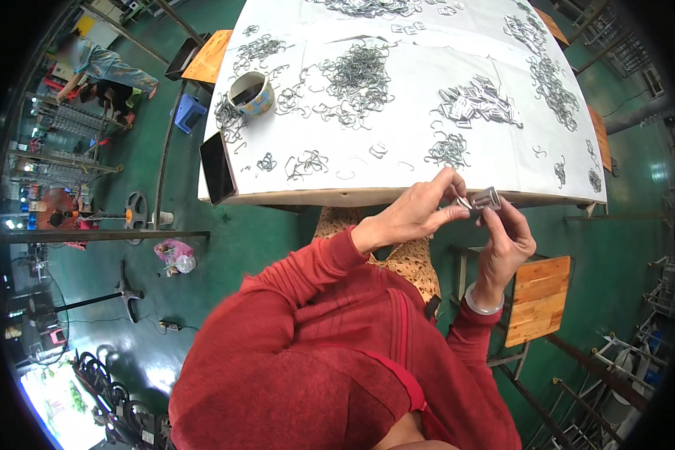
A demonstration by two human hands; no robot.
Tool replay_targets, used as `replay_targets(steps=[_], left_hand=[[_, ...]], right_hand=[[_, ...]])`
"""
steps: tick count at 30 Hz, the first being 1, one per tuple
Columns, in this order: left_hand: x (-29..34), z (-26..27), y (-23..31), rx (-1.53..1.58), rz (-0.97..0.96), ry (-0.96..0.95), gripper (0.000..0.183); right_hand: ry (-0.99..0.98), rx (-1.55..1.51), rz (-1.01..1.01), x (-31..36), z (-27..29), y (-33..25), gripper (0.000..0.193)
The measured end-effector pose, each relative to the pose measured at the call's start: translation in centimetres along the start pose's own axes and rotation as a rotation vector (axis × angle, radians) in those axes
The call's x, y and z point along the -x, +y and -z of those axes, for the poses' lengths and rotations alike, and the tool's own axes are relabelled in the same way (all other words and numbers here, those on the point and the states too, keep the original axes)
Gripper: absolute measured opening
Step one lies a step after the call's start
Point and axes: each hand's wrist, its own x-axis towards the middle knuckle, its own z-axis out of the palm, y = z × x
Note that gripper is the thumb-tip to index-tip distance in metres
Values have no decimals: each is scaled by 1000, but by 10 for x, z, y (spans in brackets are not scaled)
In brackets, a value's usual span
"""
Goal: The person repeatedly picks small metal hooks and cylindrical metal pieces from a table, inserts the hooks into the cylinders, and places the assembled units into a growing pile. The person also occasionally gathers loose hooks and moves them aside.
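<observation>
Head view: we see 2 hands at the table (pixel 397 196) edge.
Left hand (pixel 416 212): pinching a clip (pixel 464 202).
Right hand (pixel 507 240): gripping a clip stack (pixel 488 198).

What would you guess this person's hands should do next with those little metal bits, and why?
Probably press the loose clip in the left hand onto the stack of clips pinched by the right hand. The two pieces already meet at the fingertips just off the table edge, and more such clips lie in heaps on it.
</observation>
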Motion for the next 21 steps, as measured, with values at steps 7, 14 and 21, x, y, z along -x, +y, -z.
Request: replay_targets(steps=[7, 14, 21], left_hand=[[-24, 77, -59, -291, -24, 260, 29], [-97, 193, -115, -977, 227, 406, 15], [-130, 188, -114, -1058, 143, 296, 13]], right_hand=[[-19, -76, -106, 0, 11, 5, 24], [-18, -75, -105, -7, 28, 7, 25], [-7, -27, -111, -10, 32, 2, 25]])
